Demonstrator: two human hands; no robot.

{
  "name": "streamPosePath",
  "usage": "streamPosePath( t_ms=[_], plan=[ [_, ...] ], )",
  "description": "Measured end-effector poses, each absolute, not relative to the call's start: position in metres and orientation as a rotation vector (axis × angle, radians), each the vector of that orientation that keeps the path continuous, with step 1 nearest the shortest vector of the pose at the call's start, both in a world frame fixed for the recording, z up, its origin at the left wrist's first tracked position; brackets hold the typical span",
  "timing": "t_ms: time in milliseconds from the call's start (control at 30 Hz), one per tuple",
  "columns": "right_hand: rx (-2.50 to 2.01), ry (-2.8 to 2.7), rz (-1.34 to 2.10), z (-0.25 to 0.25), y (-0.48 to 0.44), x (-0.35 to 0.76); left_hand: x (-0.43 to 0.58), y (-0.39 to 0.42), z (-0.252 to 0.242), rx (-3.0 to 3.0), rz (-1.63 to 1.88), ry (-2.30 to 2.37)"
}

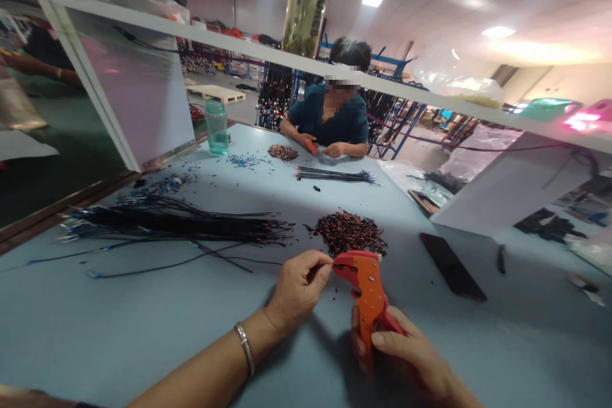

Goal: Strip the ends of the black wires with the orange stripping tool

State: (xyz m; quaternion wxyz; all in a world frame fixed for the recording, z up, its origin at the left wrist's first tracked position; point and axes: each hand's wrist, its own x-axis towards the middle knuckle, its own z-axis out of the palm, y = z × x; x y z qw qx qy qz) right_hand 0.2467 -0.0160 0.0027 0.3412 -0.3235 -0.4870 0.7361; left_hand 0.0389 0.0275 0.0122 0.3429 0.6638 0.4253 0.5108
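Observation:
My left hand (303, 287) pinches a thin black wire (253, 261) near its end, at the jaws of a wire stripper. The wire trails away to the left across the table. My right hand (406, 344) is wrapped around the handles of the red and orange wire stripper (368, 293), whose head points left toward my left fingertips. Whether the jaws are closed on the wire is too small to tell. Just beyond the tool lies a heap of small copper and black bits (351, 231). A thick bundle of black wires (191, 224) with blue-tipped ends rests to the left.
Across the table (143, 331) a co-worker (329, 115) holds a red tool, near a smaller bundle of wires (335, 174) and another heap of bits (282, 152). A dark phone (452, 266) lies at right. A green bottle (217, 129) stands far left. A shelf (392, 84) spans overhead.

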Motion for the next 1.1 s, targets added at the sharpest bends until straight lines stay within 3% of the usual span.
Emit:
streamPosePath(
  t_ms=[1100],
  plan=[
    [-1.050,-1.247,1.695,-0.014,-0.020,0.239,0.043,0.029,0.002,1.588,1.293,1.192]
  ],
)
